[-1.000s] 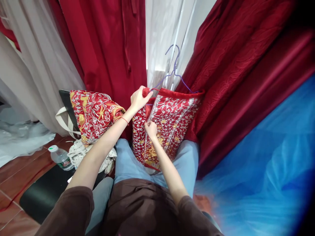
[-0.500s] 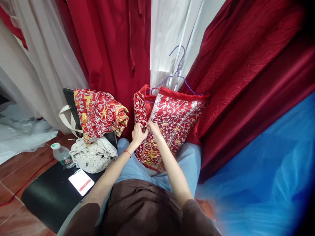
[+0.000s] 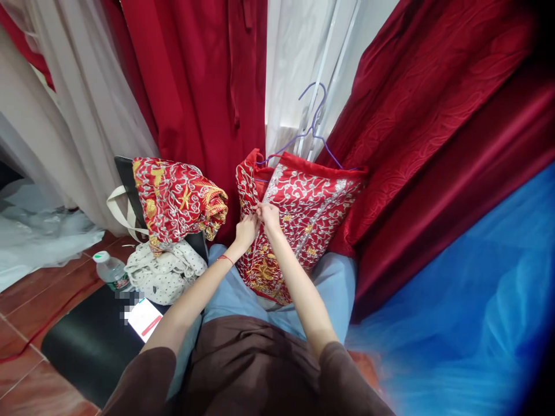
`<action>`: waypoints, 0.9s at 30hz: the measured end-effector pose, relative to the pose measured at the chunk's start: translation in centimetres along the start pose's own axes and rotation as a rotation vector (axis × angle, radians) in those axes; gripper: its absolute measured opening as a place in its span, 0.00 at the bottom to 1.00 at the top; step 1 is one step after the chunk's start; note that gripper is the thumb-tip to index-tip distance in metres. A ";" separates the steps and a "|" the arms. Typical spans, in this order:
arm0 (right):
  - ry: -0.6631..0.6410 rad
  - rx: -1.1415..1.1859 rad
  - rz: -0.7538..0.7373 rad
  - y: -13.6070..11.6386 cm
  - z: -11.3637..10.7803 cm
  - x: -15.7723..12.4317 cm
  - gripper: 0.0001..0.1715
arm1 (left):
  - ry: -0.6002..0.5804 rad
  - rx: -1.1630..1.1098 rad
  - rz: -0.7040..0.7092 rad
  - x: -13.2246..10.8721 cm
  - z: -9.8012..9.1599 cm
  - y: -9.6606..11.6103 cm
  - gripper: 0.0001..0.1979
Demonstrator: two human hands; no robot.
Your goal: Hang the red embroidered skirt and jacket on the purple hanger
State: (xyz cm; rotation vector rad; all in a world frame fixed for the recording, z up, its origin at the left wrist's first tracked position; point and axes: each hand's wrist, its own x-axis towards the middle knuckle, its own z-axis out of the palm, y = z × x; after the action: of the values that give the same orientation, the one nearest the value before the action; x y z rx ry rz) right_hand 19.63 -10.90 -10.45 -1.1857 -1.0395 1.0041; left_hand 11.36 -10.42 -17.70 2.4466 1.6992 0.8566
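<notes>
A red skirt-like garment (image 3: 299, 190), embroidered in silver and gold, lies propped on my lap. A purple wire hanger (image 3: 313, 132) sticks up from its red top band. The band is parted, and a slit runs down from it. My right hand (image 3: 269, 217) is closed, its fingers pinching the fabric edge at the slit's lower end. Close beside it, almost touching, my left hand (image 3: 246, 231) is closed on the same edge from the left. Whatever small part lies between the fingertips is hidden.
On my left a black chair (image 3: 87, 341) bears a rolled red embroidered cloth (image 3: 173, 199), a dotted white cloth bag (image 3: 162, 274), a plastic bottle (image 3: 110, 270) and a phone (image 3: 145, 319). Red drapes (image 3: 195, 75) hang ahead; blue tulle (image 3: 468, 312) spreads at right.
My right hand has moved slightly up along the slit. My left hand has turned a little, its fingers now reaching further right towards the right hand. The garment stays in place.
</notes>
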 end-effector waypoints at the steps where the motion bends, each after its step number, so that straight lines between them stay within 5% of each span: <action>1: 0.008 -0.021 -0.030 -0.6 0.3 0.4 0.14 | 0.001 0.004 0.004 -0.1 -0.1 0.1 0.15; 6: -0.072 -0.213 -0.162 -2.8 -0.8 1.5 0.16 | 0.025 0.018 0.016 0.2 -0.8 0.2 0.14; 10: -0.101 -0.426 -0.253 -5.4 -6.9 1.3 0.16 | 0.076 -0.032 0.016 1.5 -3.5 0.3 0.11; 11: -0.037 -0.502 -0.289 -6.4 -9.1 1.4 0.16 | 0.131 -0.077 0.003 2.2 -4.6 0.5 0.11; 15: 0.551 -1.125 -0.493 -11.5 -18.1 2.8 0.21 | 0.523 -0.255 -0.084 7.0 -9.6 1.9 0.17; 17: 0.640 -1.304 -0.440 -13.8 -21.3 3.7 0.24 | 0.593 -0.276 -0.178 10.3 -11.5 2.5 0.24; 20: 0.502 -1.557 -0.230 -15.7 -23.7 4.8 0.29 | 0.365 -0.228 -0.350 14.8 -13.1 2.7 0.34; 23: 0.358 -1.673 -0.105 -16.0 -24.1 5.6 0.24 | 0.132 -0.115 -0.394 17.2 -13.7 2.3 0.31; 27: 0.398 -1.639 -0.180 -15.4 -24.1 6.2 0.20 | 0.135 0.036 -0.369 17.4 -14.2 1.9 0.21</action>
State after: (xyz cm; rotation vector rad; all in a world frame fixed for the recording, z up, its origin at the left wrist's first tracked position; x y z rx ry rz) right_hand 45.32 -11.82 3.45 -2.3408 -1.5776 -0.5078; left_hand 10.75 0.23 2.19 2.0326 2.1352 0.9623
